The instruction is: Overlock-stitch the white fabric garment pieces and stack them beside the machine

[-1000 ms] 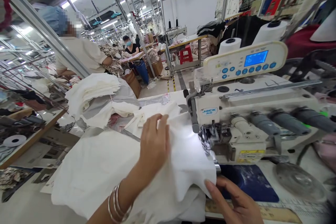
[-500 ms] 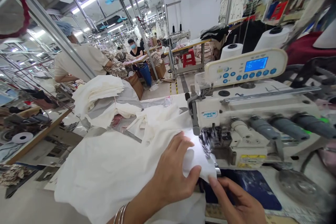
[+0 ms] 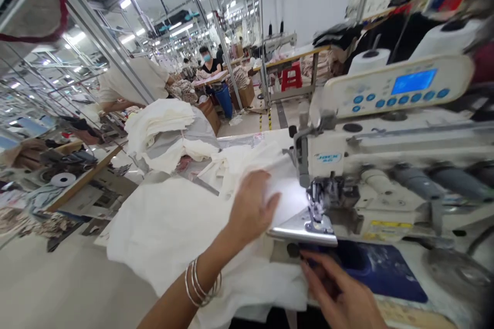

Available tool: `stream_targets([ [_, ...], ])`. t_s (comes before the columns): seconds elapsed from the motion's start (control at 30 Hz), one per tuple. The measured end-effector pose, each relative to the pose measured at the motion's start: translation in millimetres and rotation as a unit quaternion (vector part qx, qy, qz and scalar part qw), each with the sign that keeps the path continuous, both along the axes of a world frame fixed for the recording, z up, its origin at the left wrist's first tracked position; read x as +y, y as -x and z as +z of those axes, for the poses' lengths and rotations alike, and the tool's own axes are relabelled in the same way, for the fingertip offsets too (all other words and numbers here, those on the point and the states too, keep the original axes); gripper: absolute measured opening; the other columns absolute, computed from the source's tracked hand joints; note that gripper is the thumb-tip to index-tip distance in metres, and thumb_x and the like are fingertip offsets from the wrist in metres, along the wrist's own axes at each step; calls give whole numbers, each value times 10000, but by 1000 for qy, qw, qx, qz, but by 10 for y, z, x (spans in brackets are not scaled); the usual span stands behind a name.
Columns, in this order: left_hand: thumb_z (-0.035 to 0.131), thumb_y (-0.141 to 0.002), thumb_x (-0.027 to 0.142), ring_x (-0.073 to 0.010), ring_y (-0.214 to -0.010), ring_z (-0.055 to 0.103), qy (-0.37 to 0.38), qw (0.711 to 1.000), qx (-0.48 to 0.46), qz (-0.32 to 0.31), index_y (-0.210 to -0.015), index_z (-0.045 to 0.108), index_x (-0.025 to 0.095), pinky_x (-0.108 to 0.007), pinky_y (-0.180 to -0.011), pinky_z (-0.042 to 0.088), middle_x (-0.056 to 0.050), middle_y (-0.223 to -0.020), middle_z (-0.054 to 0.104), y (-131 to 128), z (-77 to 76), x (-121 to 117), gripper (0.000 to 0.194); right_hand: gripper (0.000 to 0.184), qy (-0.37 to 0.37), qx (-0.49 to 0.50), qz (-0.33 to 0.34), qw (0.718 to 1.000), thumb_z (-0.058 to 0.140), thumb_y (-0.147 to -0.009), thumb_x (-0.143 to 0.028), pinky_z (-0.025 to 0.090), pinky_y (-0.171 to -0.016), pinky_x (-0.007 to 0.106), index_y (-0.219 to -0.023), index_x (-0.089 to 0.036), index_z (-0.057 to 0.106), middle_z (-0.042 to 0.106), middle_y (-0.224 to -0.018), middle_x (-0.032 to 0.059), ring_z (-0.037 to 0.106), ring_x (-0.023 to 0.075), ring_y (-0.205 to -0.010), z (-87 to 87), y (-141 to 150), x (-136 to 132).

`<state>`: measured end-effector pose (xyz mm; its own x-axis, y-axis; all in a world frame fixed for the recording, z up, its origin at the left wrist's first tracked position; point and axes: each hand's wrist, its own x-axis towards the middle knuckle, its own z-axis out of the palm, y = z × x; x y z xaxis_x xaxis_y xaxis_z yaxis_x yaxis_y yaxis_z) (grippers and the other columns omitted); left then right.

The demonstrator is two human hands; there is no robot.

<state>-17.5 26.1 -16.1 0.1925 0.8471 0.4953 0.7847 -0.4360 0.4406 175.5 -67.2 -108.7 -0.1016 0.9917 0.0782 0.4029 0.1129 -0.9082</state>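
At the centre of the frame, the left hand [image 3: 252,205] lay unclenched on the white fabric [image 3: 162,226] — thumb apart from the fingers — and the cloth spread from lower left toward the sewing machine [image 3: 328,159] at right. In the lower right, the right hand [image 3: 343,288] curled beside a dark knob [image 3: 292,250]; whether it gripped anything, I could not tell.

White cloth [image 3: 284,191]: matt, soft, creased. Sewing machine casing [image 3: 328,144]: smooth, low sheen. Needle-side plate [image 3: 295,229]: polished metal, glossy (bright glare along it). Bangles [image 3: 195,281]: shiny metal. Control panel [image 3: 455,74]: smooth, plastic-looking. Dark blue plate [image 3: 393,272]: scuffed, patchy gloss. Thread cone [image 3: 368,63]: matt.
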Motion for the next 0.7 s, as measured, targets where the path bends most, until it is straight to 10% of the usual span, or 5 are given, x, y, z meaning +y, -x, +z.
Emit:
stream_targets([
  [0.13,579,-792,297,-222,-730,590,211,949,99,213,-1247,495,166,-341,-730,448,-8,-726,598,760,-80,-349,481,434,33,-98,118,988,462,-889,-416,458,-493,217,-1277,-252,565,573,-534,-72,580,142,-472,-104,-81,-32],
  [0.23,591,-758,278,-174,-546,535,342,901,126,234,-1004,616,210,-257,-569,361,62,-525,502,1169,-131,-624,256,365,38,-155,124,979,452,-867,-421,473,-537,283,-1156,-299,638,619,-568,-50,641,199,-564,-103,-8,-14],
  [0.4,487,-823,254,-123,-432,506,276,922,93,254,-838,576,198,-233,-560,389,75,-499,522,1374,58,-713,107,209,5,-46,64,997,508,-824,-396,504,-517,243,-861,-299,690,708,-695,-41,652,159,-540,-28,51,-67],
  [0.7,542,-766,102,-176,-764,616,-59,956,97,272,-1117,568,159,-279,-738,448,-44,-843,678,1064,1043,218,357,194,-97,-48,12,994,555,-848,-383,493,-426,183,-894,-267,703,714,-739,-9,625,123,-478,43,-142,-255],
])
